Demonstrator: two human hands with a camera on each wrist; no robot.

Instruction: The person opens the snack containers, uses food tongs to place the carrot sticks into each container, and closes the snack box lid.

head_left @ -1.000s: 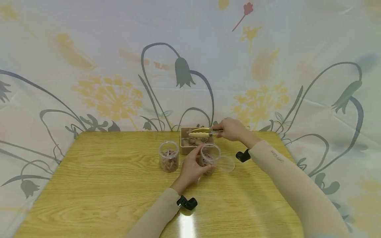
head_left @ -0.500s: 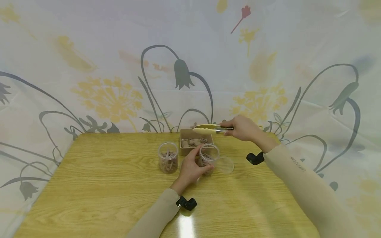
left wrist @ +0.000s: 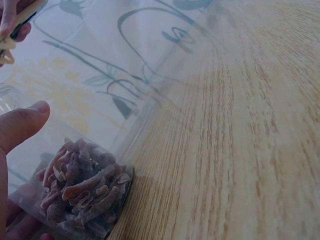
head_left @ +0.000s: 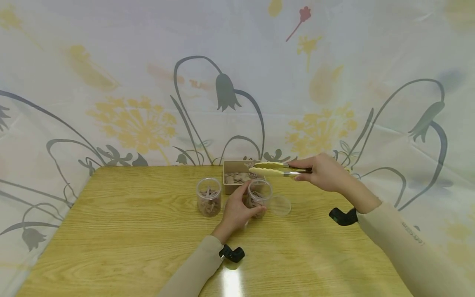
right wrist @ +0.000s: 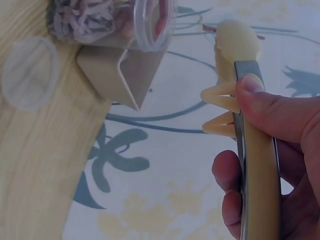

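My left hand [head_left: 237, 210] grips a clear plastic jar [head_left: 261, 191] on the table, thumb and fingers round its side. Brownish dried strips [left wrist: 87, 187] fill the jar's lower part in the left wrist view. In my right hand [head_left: 326, 172] is a pair of tongs [right wrist: 257, 175] with pale yellow tips, raised above the jar and to its right. Ends of a brown strip [right wrist: 209, 28] stick out on both sides of the tips. Behind the jar stands a beige rectangular box [head_left: 231, 189] with more brown pieces inside.
A second clear jar [head_left: 209, 202] with similar strips stands left of my left hand, its top uncovered. A round clear lid [head_left: 281, 205] lies flat on the wooden table [head_left: 141, 231] to the right of the gripped jar. Behind the table hangs a flower-printed cloth [head_left: 148, 62].
My right hand has moved the tongs to the right, from over the beige box to its right edge, behind the gripped jar. My left hand keeps its hold on the jar.
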